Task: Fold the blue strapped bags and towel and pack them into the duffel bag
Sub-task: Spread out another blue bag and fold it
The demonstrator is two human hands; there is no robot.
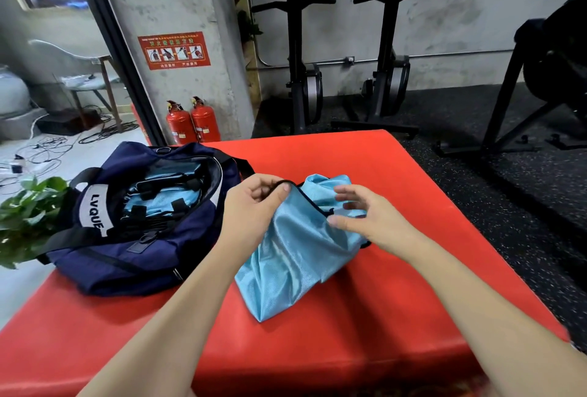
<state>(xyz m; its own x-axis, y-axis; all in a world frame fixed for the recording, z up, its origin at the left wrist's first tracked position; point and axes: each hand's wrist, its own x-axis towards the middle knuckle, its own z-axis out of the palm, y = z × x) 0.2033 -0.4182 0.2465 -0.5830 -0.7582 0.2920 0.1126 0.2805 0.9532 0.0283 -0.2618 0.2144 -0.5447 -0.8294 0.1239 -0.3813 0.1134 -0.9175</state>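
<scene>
Both hands are over the red mat (317,349), working a light-blue bag (295,257) that lies crumpled near the mat's middle. The left hand (254,206) pinches the bag's dark-trimmed upper edge, thumb on top and fingers curled under it, lifting that corner off the mat. The right hand (365,212) sits at the bag's right side, fingers spread and loosely bent, fingertips touching the shiny fabric near the dark edge; whether it truly grips the cloth, I cannot tell. The bag's lower corner trails toward the person and rests on the mat. Just to the left, the navy duffel bag (127,238) lies on the mat's left edge with its top zipped open, and inside it more light-blue fabric with black straps (158,196) is already packed in. A white label with dark letters crosses the duffel's handle. Leaves of a green plant (28,215) sit beside the duffel's left end. Behind the mat, two red fire extinguishers (193,123) stand against a concrete pillar.
</scene>
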